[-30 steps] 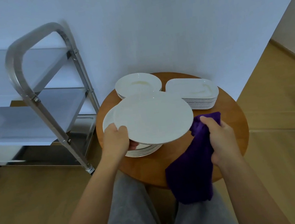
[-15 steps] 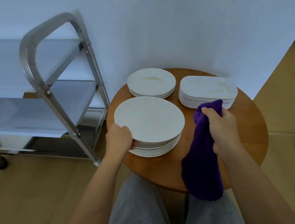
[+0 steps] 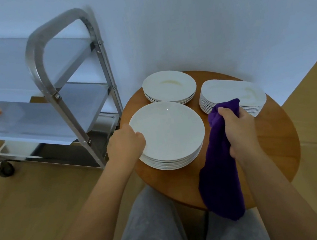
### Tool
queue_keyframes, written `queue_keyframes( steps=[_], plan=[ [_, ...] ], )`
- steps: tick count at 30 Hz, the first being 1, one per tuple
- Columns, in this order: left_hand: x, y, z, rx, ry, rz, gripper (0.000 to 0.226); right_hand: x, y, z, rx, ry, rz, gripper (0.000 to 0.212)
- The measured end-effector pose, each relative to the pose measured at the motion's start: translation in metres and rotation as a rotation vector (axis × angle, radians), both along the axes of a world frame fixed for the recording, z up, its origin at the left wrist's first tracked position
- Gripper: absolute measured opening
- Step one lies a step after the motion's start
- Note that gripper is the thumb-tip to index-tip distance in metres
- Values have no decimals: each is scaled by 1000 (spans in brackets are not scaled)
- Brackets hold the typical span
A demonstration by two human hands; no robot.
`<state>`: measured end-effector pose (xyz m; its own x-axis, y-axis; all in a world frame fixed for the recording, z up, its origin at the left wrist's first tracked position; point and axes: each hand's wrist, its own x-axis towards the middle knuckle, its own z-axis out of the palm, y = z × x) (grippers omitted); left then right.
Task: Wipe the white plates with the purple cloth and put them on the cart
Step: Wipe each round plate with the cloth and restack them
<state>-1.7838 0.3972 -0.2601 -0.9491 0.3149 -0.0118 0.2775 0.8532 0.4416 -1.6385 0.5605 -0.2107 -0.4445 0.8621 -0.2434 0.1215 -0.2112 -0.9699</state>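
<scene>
Left hand (image 3: 125, 143) gripped top plate (image 3: 168, 127) rim on nearest stack; right hand (image 3: 238, 129) clutched purple cloth (image 3: 221, 182). Risk: edge-only grip could let plate slide off stack. Cart (image 3: 62, 76) stood left.

Soft, cool, even light is filling my view and casting only faint shadows under the plate stacks (image 3: 168, 134). The wide lens is bending the cart frame (image 3: 62, 76) and wall edges. My forearms are looking darker low in frame, and the cart's far-left shelf is blurring slightly.
</scene>
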Motion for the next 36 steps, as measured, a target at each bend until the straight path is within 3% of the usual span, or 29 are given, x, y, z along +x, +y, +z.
queue_keyframes(
  steps=[6,13,18,21,27,29,33,36],
  plan=[
    [-30,35,23,118,66,-89,27,-20,12,16,75,21,35,22],
    [-87,85,9,239,-137,-24,32,-44,36,12,166,-41,46,22],
    [-126,120,-5,417,-342,139,32,-58,52,3,139,-66,124,20],
    [-135,134,-16,334,-382,98,42,-63,60,-7,126,-94,165,23],
    [-148,151,-27,68,-233,-51,51,-69,74,-24,61,-110,138,21],
    [-150,153,-26,20,-260,-70,48,-69,77,-28,44,-112,124,22],
    [-150,153,-21,480,-654,124,41,-69,79,-33,-6,-106,82,23],
    [-146,154,-15,678,-766,268,27,-67,79,-36,-27,-107,48,23]
  ],
)
